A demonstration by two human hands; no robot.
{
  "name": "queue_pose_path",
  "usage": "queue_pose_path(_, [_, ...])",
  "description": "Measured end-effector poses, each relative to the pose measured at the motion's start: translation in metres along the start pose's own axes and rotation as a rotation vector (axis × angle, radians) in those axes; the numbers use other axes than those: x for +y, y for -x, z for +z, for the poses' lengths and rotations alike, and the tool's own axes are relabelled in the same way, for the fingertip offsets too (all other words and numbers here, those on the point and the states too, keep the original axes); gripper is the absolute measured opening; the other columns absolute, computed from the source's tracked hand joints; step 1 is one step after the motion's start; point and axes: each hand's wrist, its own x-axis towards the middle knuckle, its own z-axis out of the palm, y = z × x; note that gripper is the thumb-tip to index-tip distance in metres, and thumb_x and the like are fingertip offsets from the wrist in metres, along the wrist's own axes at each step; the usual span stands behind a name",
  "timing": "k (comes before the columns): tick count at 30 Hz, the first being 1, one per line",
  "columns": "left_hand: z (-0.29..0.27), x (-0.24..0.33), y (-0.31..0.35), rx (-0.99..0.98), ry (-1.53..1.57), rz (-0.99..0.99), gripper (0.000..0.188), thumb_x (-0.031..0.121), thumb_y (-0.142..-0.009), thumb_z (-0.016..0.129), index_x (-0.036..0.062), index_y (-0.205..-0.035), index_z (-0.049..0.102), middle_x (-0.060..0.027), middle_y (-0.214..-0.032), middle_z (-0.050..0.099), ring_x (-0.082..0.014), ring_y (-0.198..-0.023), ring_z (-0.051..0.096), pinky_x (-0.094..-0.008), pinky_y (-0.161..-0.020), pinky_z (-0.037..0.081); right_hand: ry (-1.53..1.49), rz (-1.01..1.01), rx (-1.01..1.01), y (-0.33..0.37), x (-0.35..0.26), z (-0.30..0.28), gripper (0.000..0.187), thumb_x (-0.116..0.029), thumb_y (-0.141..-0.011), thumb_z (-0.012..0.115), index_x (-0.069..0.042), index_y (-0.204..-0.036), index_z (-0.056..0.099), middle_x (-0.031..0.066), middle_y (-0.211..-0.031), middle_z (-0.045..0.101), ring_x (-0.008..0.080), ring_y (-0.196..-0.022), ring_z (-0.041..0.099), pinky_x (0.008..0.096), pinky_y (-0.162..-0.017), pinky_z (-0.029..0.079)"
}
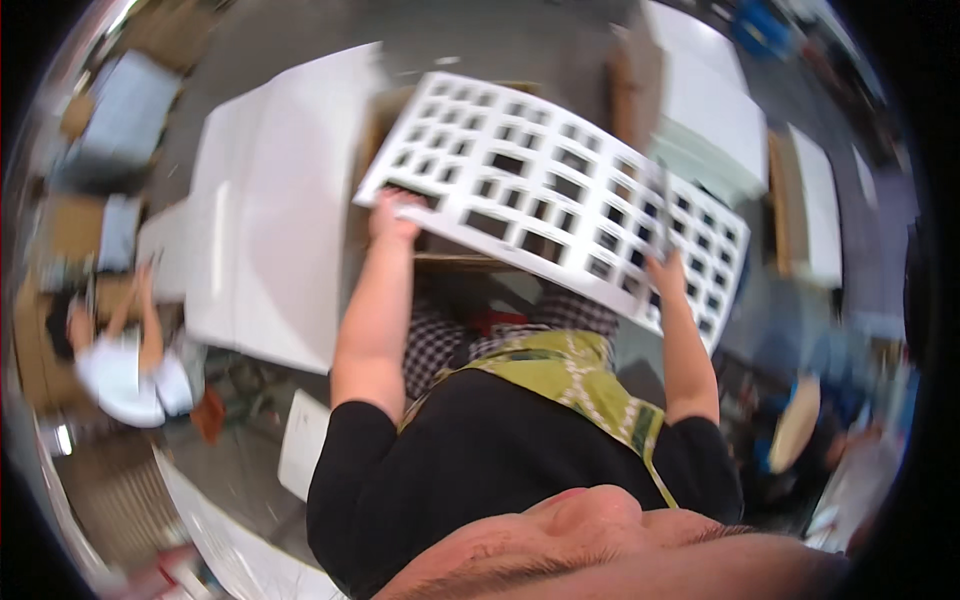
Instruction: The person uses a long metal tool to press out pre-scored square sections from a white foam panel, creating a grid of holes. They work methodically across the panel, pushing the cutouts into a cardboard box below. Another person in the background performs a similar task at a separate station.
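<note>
A white sheet (538, 168) with many rectangular cut-outs stretches tilted in front of me, its right end lower in the picture than its left. My left hand (396, 214) is closed on its near edge, towards the left end, beside a cut-out. Farther right, my right hand (668, 272) is closed over the sheet near its front edge. From its fingers a thin grey blade-like tool (660, 205) points away from me across the cut-outs; motion blurs its exact kind. Dark shapes show through the openings.
Large white sheets (275, 205) lie at left. A white stack (705, 115) stands at far right, with another white-topped stack (815, 205) beyond. Cardboard (465, 263) shows beneath the held sheet. Another person (130, 375) works at far left.
</note>
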Motion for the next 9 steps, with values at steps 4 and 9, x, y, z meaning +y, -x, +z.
queue_pose_path(4, [0.027,0.009,0.023,0.057,0.200,0.050,0.020,0.020,-0.090,0.049,0.0144,-0.071,0.048,-0.0033,-0.060,0.046,-0.0186,-0.051,0.047,-0.0375,-0.046,0.042,-0.040,-0.045,-0.149,0.010,-0.043,-0.002,0.070,-0.038,-0.072,0.068,0.005,-0.124,0.048,0.0301,-0.122,0.052,0.0435,-0.113,0.051,0.0460,-0.094,0.042])
queue_pose_path(9, [0.086,-0.021,0.031,-0.242,-0.220,0.208,0.023,0.016,-0.081,0.057,-0.0041,-0.090,0.063,-0.0167,-0.082,0.063,-0.0251,-0.074,0.059,-0.0410,-0.068,0.049,-0.163,-0.093,-0.170,-0.049,0.046,0.044,0.070,-0.021,-0.068,0.063,0.009,-0.128,0.044,0.0298,-0.130,0.047,0.0451,-0.113,0.050,0.0469,-0.098,0.041])
